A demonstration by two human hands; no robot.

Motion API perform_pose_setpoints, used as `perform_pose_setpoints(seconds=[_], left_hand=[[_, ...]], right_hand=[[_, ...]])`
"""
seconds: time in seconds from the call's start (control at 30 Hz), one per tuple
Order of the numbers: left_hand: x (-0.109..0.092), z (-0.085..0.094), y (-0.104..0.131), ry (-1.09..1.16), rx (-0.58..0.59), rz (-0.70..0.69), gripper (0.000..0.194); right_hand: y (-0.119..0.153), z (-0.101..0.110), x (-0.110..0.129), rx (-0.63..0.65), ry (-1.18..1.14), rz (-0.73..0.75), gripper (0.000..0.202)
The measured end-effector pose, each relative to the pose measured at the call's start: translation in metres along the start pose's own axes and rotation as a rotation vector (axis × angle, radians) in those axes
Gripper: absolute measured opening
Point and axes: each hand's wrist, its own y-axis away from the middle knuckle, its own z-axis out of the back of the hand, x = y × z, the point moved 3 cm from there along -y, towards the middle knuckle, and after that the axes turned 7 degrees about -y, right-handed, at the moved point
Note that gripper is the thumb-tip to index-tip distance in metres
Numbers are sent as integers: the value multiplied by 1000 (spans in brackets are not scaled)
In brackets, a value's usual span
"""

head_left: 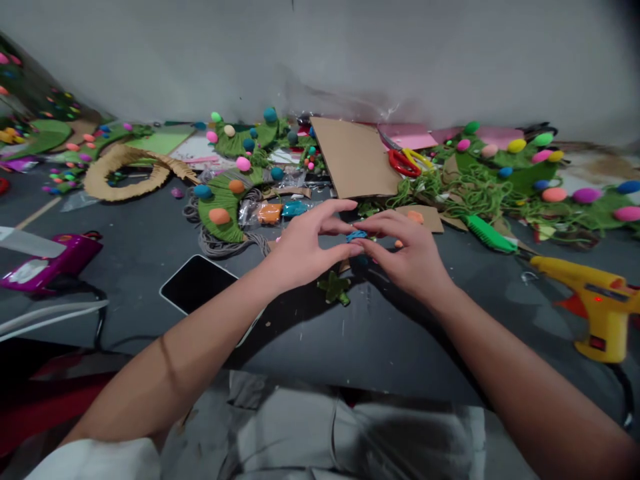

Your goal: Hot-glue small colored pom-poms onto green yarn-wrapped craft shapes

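Note:
My left hand (305, 247) and my right hand (407, 250) meet above the dark table (350, 333), fingertips pinched together on a small blue piece (357, 235). A small green yarn-wrapped star (334, 288) lies on the table just below my left hand. An orange pom-pom (415, 217) sits on a cardboard scrap behind my right hand. How much of the blue piece is hidden by my fingers I cannot tell.
A yellow glue gun (597, 303) lies at the right, a purple glue gun (55, 263) at the left, a phone (197, 283) near my left forearm. Behind are a cardboard sheet (353, 157), red scissors (403, 162), green yarn, green leaf shapes with coloured pom-poms, and a jute ring (123, 175).

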Motion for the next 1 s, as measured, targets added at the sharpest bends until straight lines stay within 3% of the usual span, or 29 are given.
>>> perform_pose_setpoints(seconds=[0.17,0.3,0.47,0.63,0.77,0.9,1.0], left_hand=[[-2,6,-1,-76,-66,45,43],[0,10,-2,-70,-79,12,52],[1,2,-2,59,36,-35,71],[-2,1,-1,34,-52,40,44],[-5,6,-2,12,-91,19,37],[-2,9,-3,35,-97,27,46],[0,6,-2,73,-46,32,62]], right_hand=[[-3,8,-1,-74,15,-21,3],[-5,25,-12,-219,-45,-124,9],[-3,11,-8,-63,-60,-64,31],[-1,1,1,-73,14,-8,6],[-4,13,-3,-165,17,-30,7],[-4,27,-9,-273,-26,-73,6],[-3,23,-9,-223,-50,-68,18]])
